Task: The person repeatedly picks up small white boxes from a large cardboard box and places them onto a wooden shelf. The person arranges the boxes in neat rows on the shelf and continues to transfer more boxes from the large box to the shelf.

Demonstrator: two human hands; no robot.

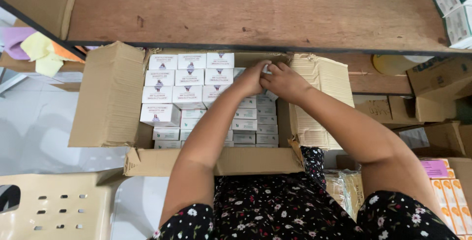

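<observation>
both hands (268, 78) grip small white boxes (189, 76) in corrugated carton (110, 95).

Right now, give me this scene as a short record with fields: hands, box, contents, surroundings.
left hand: reaching into the carton, fingers on a small white box
right hand: beside the left, touching the same spot
carton: open cardboard, flaps folded out
contents: small white boxes packed in rows
above: wooden shelf
lower left: beige plastic stool
grip: cannot tell
</observation>
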